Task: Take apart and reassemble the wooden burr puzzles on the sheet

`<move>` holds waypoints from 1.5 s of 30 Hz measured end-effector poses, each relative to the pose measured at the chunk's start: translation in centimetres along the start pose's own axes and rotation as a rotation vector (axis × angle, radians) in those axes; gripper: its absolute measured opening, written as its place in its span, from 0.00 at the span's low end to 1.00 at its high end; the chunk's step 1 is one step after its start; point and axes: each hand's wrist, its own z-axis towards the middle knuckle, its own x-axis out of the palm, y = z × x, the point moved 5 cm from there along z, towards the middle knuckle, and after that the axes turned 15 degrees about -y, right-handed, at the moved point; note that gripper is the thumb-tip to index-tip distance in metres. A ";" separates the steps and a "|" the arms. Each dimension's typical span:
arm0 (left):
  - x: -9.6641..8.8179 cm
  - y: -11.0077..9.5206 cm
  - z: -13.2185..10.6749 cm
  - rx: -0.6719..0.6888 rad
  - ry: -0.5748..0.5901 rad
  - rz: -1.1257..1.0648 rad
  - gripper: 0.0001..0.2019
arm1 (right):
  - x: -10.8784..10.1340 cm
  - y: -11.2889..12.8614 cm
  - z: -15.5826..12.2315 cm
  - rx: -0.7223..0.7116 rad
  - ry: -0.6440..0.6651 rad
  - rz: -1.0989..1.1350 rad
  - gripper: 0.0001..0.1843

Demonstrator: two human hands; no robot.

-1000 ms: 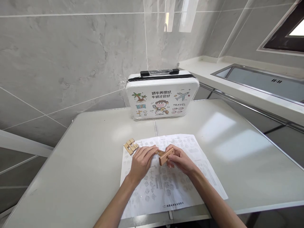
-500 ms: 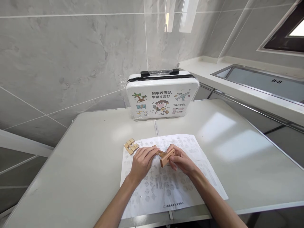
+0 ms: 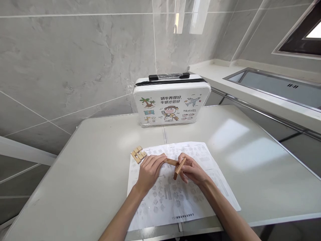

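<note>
My right hand pinches a light-brown wooden puzzle piece, a short bar turned with its narrow side toward me. My left hand has its fingers closed together over another wooden bar, which reaches across to the right hand's piece. Whether the two bars touch or interlock I cannot tell. Beyond the left hand lies a cluster of wooden pieces with gaps in it, at the sheet's upper left corner. Both hands are above a white printed instruction sheet covered in small diagrams.
A white case with cartoon prints and plastic wrap stands upright at the back of the pale table, near the grey tiled wall. To the right, a counter holds a sink.
The piece in my right hand has been turned, so its broad face with the notch no longer shows. More of the bar between the hands is visible. My left hand has hardly moved.
</note>
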 end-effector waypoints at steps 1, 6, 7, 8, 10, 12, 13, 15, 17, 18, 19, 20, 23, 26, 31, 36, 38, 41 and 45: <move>0.0 0.0 0.0 -0.009 0.002 -0.003 0.15 | 0.1 0.0 -0.1 0.015 0.014 -0.004 0.16; 0.1 0.3 0.0 -0.067 -0.023 0.011 0.11 | -0.3 0.5 0.3 -0.008 -0.118 -0.012 0.19; 0.1 0.3 0.0 -0.074 -0.028 0.018 0.09 | -0.4 0.7 0.4 -0.028 -0.171 -0.018 0.19; 0.2 0.3 0.0 -0.083 -0.033 0.026 0.07 | -0.6 0.8 0.5 -0.051 -0.223 -0.029 0.18; 0.2 0.4 -0.1 -0.113 -0.049 0.043 0.05 | -0.8 1.0 0.7 -0.102 -0.318 -0.069 0.15; 0.2 0.5 -0.1 -0.145 -0.057 0.054 0.07 | -1.0 1.1 0.7 -0.148 -0.413 -0.143 0.11; 0.3 0.5 -0.1 -0.154 -0.054 0.057 0.09 | -1.1 1.1 0.6 -0.163 -0.462 -0.185 0.10; 0.4 0.5 0.0 -0.157 -0.037 0.054 0.12 | -1.4 1.1 0.5 -0.180 -0.551 -0.256 0.09; 0.5 0.4 0.0 -0.148 -0.015 0.052 0.12 | -1.6 1.2 0.4 -0.191 -0.621 -0.288 0.08; 0.6 0.3 0.0 -0.142 -0.003 0.057 0.12 | -1.6 1.3 0.4 -0.197 -0.648 -0.292 0.07; 0.7 0.3 0.0 -0.137 0.010 0.066 0.11 | -1.7 1.4 0.3 -0.202 -0.670 -0.294 0.07; 0.7 0.3 0.0 -0.133 0.022 0.079 0.11 | -1.8 1.5 0.3 -0.203 -0.687 -0.298 0.07; 0.7 0.4 0.0 -0.129 0.041 0.129 0.12 | -1.9 1.7 0.2 -0.193 -0.707 -0.313 0.07; 0.8 0.6 -0.1 -0.114 0.067 0.179 0.14 | -1.9 1.7 0.3 -0.190 -0.703 -0.319 0.07; 0.9 0.8 -0.3 -0.087 0.108 0.222 0.12 | -1.8 1.5 0.3 -0.191 -0.685 -0.328 0.08; 0.8 1.0 -0.4 -0.121 0.076 0.227 0.16 | -1.7 1.4 0.3 -0.190 -0.664 -0.329 0.08; 0.8 1.0 -0.4 -0.125 0.065 0.224 0.17 | -1.7 1.4 0.4 -0.197 -0.657 -0.335 0.09; 0.8 1.0 -0.5 -0.133 0.068 0.207 0.16 | -1.6 1.3 0.4 -0.200 -0.638 -0.354 0.09; 1.0 1.1 -0.5 -0.156 0.090 0.186 0.14 | -1.4 1.0 0.4 -0.201 -0.610 -0.416 0.10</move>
